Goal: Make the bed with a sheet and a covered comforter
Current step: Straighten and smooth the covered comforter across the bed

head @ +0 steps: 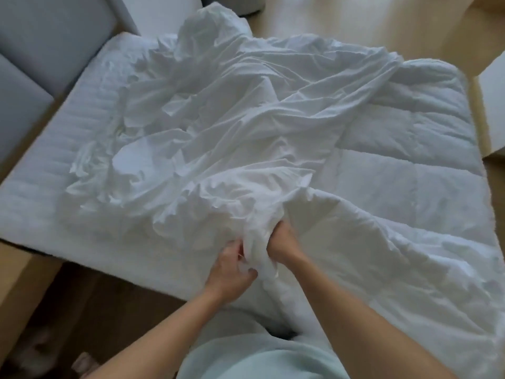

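A thin white duvet cover (218, 127) lies crumpled across the bed, from the far end down to my hands. Under it and to the right spreads a white quilted comforter (404, 160), which hangs over the bed's near right side. The ribbed white mattress (49, 160) shows bare on the left. My left hand (232, 272) grips a bunched edge of the cover at the near edge of the bed. Right beside it, my right hand (284, 242) grips the same bunch of fabric, with its fingers buried in the folds.
A grey padded headboard (41, 36) stands at the far left. Light wooden floor (341, 15) surrounds the bed. A white box-like object (492, 110) stands by the right side. The floor at the near left is dark, with a slipper (84, 362) on it.
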The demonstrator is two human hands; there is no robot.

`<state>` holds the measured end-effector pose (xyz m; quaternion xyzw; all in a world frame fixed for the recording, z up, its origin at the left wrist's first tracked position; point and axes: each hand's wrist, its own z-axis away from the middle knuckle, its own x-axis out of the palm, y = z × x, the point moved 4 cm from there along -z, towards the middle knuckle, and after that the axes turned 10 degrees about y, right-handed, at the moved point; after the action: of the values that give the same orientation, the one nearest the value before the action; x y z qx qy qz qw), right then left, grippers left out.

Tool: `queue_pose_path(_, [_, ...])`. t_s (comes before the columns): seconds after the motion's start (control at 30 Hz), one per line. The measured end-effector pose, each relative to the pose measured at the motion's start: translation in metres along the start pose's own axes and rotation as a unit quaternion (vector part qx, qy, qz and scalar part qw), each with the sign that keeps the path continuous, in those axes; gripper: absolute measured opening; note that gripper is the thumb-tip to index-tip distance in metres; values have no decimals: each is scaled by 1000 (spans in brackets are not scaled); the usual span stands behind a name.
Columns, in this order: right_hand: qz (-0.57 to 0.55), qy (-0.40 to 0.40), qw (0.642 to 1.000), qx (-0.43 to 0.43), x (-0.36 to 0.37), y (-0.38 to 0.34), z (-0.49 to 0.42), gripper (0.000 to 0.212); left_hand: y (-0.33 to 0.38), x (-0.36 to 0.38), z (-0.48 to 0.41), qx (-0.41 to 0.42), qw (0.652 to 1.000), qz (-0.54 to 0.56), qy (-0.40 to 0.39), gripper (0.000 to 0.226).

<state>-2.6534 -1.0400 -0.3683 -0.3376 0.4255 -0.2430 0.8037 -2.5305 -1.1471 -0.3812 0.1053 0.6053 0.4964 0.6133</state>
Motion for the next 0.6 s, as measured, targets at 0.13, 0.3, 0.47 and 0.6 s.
queue_pose_path(0.13, [34, -68, 997, 1, 7, 16, -9, 47, -13, 45, 21, -122, 992, 14, -7, 89])
queue_pose_path(0.3, [-87, -108, 989, 52, 0, 32, -11, 21, 14, 47, 2, -124, 977, 85, 155, 22])
queue_pose_path(0.47, [-34, 304, 942, 141, -67, 42, -47, 24, 16, 61, 11, -115, 990, 80, -25, 38])
queue_pose_path(0.6, [222, 65, 951, -206, -9, -12, -55, 68, 15, 118, 46, -57, 980, 23, -188, 40])
